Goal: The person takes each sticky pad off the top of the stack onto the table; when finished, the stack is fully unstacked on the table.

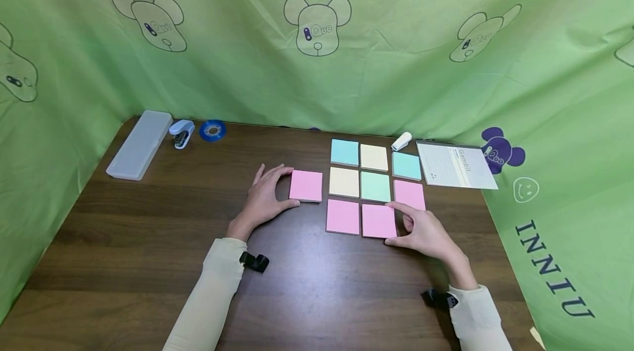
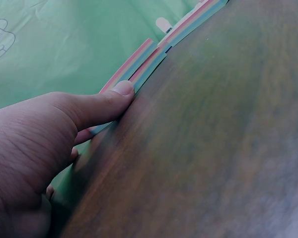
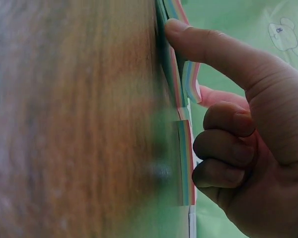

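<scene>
My left hand (image 1: 263,197) holds a pink sticky-note pad (image 1: 306,186) by its left side, index finger at the far corner and thumb at the near one. In the left wrist view the thumb (image 2: 102,105) lies against striped pad edges. Right of it, pads stand in a loose grid. Thumb and index finger of my right hand (image 1: 425,234) pinch the near middle pink pad (image 1: 378,221) at its right side, the other fingers curled in. Around it lie another pink pad (image 1: 343,217), a green pad (image 1: 375,186) and a third pink pad (image 1: 409,195).
Cream pads (image 1: 344,182) and blue pads (image 1: 344,152) fill the farther rows. A white stapler-like item (image 1: 401,141) and a notebook (image 1: 455,165) lie at the back right. A pencil case (image 1: 140,144), a blue stapler (image 1: 181,133) and a tape roll (image 1: 212,131) sit back left.
</scene>
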Motion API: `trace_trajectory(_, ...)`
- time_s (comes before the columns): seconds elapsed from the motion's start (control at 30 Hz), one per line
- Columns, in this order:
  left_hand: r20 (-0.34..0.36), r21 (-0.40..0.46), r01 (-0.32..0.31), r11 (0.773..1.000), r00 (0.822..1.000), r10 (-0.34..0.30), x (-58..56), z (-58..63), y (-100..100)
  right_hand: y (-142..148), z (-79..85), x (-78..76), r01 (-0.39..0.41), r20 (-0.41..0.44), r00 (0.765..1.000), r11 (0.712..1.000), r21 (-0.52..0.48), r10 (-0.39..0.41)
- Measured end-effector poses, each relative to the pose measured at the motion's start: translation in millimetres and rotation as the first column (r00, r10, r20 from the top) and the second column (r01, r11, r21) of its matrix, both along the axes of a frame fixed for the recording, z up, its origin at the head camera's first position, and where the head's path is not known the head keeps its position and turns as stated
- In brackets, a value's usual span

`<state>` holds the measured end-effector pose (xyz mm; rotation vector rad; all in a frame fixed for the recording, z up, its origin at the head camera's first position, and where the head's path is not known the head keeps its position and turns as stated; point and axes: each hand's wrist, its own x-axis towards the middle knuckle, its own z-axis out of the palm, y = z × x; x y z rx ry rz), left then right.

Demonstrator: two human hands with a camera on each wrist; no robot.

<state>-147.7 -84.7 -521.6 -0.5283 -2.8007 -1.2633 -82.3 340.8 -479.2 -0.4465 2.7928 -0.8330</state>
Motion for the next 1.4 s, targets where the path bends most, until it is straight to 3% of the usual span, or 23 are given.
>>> trace_trajectory(0.4, -0.003, 0.004, -0.001, 1.000, 1.000, 0.001, 0.0, -1.3, -0.4, -1.6, -2.1, 0.5, 0.017, 0.015, 1.000, 0.998, 0.062, -0.018)
trace_trajectory(1.4, 0.002, -0.001, -0.003, 1.000, 1.000, 0.003, -0.5, -0.8, 0.0, -4.2, 0.2, 1.9, 0.036, 0.013, 0.999, 0.997, 0.067, -0.037)
